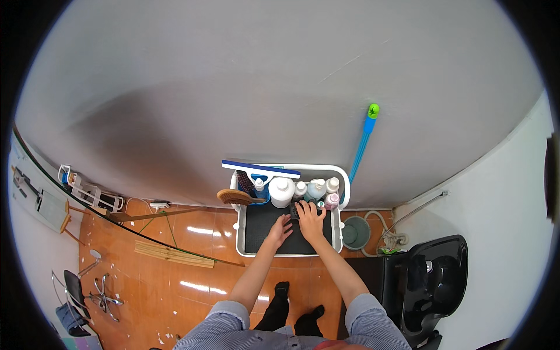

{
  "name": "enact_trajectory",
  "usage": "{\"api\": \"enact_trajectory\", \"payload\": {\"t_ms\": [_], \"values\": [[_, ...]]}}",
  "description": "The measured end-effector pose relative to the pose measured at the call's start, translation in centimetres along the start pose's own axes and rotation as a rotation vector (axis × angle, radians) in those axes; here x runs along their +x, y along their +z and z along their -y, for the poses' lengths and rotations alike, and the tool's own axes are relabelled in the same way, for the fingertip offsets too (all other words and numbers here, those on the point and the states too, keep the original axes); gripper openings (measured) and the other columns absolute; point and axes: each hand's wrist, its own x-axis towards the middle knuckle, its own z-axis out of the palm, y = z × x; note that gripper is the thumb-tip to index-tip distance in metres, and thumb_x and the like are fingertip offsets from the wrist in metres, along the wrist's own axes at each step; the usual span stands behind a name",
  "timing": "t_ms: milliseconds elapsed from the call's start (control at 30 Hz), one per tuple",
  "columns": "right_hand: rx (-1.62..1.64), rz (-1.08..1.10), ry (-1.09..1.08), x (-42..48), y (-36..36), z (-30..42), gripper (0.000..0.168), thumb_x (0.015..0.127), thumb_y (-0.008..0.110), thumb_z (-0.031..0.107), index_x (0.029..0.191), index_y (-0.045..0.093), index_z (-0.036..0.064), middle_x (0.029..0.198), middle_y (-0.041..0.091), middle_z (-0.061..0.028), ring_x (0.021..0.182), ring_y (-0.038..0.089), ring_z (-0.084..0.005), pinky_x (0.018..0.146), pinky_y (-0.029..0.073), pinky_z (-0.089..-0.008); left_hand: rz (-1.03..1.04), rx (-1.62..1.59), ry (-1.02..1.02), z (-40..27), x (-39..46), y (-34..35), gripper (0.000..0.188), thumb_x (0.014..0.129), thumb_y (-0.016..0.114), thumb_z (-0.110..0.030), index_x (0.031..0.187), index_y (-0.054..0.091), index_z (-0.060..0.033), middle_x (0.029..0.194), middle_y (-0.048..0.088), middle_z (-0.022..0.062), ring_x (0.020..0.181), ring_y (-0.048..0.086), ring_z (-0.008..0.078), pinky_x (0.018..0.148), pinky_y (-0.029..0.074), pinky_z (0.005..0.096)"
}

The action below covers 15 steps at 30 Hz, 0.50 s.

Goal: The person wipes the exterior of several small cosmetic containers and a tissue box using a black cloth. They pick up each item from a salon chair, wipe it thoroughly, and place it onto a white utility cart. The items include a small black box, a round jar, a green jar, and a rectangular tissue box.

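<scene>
On the black ribbed mat (267, 232) of a white trolley's top tray (239, 245), my right hand (312, 222) reaches forward with its fingers bent over small items. Its fingertips touch a small black box (294, 211); whether they grip it is hard to tell. My left hand (279, 232) hovers just left of that, fingers apart and holding nothing. Behind the hands stand a large white bottle (281, 191), a pale blue pump bottle (316, 189), a white bottle (332, 183) and a pink-and-white bottle (332, 201). A small capped bottle (321, 204) is partly hidden by my right hand.
A blue-edged squeegee (260, 169), a wooden paddle brush (238, 197) and a blue container (265, 195) fill the tray's back left. A blue broom handle (361, 146) leans on the wall. Right are a grey bucket (355, 233) and a black shampoo basin (437, 280).
</scene>
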Motion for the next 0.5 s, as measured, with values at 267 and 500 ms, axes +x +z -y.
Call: {"api": "enact_trajectory", "payload": {"t_ms": [267,500], "values": [[0.041,-0.036,0.046,-1.2,-1.5,0.8,0.071,0.07,0.072,0.021,0.135,0.043,0.015,0.137,0.039,-0.0054,0.12,0.039,-0.0224,0.096,0.023,-0.0515,-0.08,0.055,0.072,1.2,-0.7,0.7,0.056,0.097,0.037,-0.041,0.144,0.031,-0.0104,0.149,0.029,0.0078,0.133,0.03,0.0272,0.106,0.029,0.0425],[0.208,-0.039,0.17,-3.4,-4.9,2.0,0.063,0.073,0.071,0.02,0.131,0.048,0.012,0.134,0.042,-0.0063,0.121,0.037,-0.0244,0.095,0.023,-0.0497,-0.174,0.045,0.188,2.7,-4.2,2.0,0.056,0.096,0.039,-0.039,0.142,0.033,-0.0095,0.147,0.034,0.0074,0.132,0.033,0.0267,0.104,0.03,0.0418]]}}
